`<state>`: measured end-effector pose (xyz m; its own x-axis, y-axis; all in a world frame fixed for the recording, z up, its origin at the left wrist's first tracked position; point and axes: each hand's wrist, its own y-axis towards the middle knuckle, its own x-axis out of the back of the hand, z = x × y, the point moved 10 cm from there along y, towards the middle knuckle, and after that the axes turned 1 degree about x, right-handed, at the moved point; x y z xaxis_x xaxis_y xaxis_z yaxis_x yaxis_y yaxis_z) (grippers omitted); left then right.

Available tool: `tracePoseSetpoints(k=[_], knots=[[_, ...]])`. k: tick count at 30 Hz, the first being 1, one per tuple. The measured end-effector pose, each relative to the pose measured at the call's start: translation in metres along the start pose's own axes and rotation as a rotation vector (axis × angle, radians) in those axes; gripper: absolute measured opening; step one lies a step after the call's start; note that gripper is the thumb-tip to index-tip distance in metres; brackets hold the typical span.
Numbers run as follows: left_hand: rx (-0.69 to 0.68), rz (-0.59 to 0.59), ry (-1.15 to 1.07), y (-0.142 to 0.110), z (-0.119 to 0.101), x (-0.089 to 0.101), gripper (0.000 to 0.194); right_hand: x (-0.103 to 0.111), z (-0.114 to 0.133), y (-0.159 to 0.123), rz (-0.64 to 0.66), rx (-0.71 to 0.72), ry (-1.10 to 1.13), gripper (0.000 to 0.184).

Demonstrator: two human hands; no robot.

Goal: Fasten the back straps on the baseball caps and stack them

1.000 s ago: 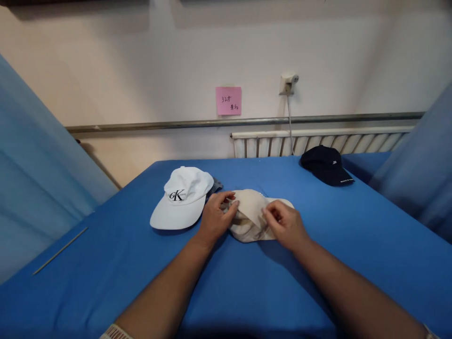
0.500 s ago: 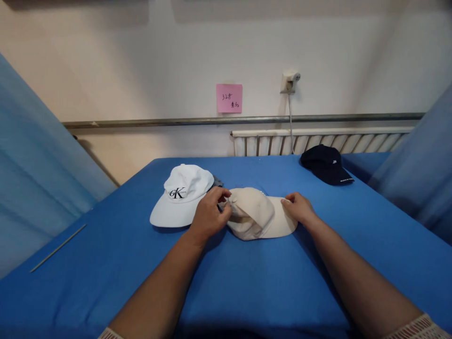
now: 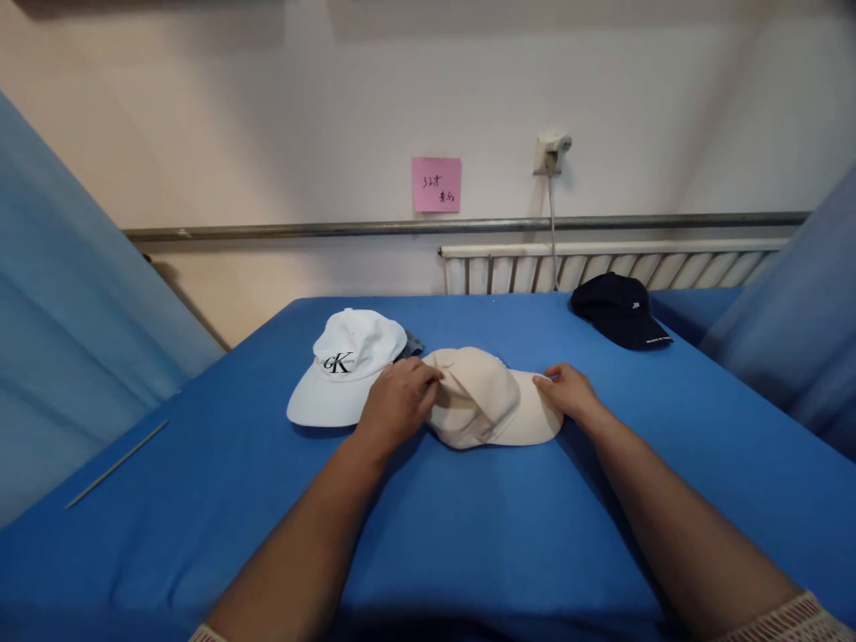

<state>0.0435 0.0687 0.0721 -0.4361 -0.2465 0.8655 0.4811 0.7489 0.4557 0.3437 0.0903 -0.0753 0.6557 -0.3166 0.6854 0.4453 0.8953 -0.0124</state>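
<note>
A beige baseball cap [image 3: 476, 397] lies on the blue-covered table [image 3: 461, 526], its brim pointing right and its crown creased. My left hand [image 3: 401, 399] pinches the cloth at the crown's left side. At the other end, my right hand [image 3: 565, 390] grips the brim's far right edge, thumb on top and fingers partly hidden beneath. Just left of my left hand rests a white cap [image 3: 354, 357] with black letters on its front, brim toward me. A dark grey piece [image 3: 413, 343] shows from behind the white cap; I cannot tell what it is.
At the back right sits a dark navy cap [image 3: 619, 310]. A thin stick [image 3: 117, 464] lies on the left of the table. Blue curtains [image 3: 73, 339] hang at both sides. Behind are a radiator [image 3: 501, 272], a metal pipe [image 3: 321, 230], a plugged socket [image 3: 551, 156] and a pink note [image 3: 436, 185].
My right hand has moved right from the crown to the brim and taken hold of it. My left hand's fingers have closed on the crown, which now stands a little fuller.
</note>
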Motion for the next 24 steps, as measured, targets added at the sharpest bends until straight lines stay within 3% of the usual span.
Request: tracePoseSetpoints(k=[4, 8, 10, 14, 18, 21, 24], knots=[[0.131, -0.209, -0.158, 0.001, 0.030, 0.016, 0.013, -0.015, -0.003, -0.013, 0.149, -0.151, 0.373, 0.037], [0.220, -0.324, -0.269, -0.001, 0.055, 0.015, 0.011, -0.044, 0.011, -0.036, 0.463, -0.245, 0.758, 0.010], [0.262, -0.353, -0.301, -0.002, 0.065, 0.011, 0.010, -0.050, 0.016, -0.044, 0.549, -0.280, 0.887, 0.004], [0.351, -0.380, -0.390, -0.004, 0.081, 0.001, 0.014, -0.053, 0.006, -0.046, 0.460, -0.420, 1.058, 0.009], [0.608, -0.408, -0.646, -0.016, 0.105, -0.022, 0.030, -0.049, -0.005, -0.039, 0.305, -0.514, 1.176, 0.011], [0.829, -0.306, -0.912, -0.026, 0.110, -0.056, 0.033, -0.046, -0.007, -0.035, 0.267, -0.523, 1.211, 0.014], [0.987, -0.164, -1.243, -0.034, 0.098, -0.086, 0.028, -0.043, -0.004, -0.033, 0.262, -0.493, 1.256, 0.016]])
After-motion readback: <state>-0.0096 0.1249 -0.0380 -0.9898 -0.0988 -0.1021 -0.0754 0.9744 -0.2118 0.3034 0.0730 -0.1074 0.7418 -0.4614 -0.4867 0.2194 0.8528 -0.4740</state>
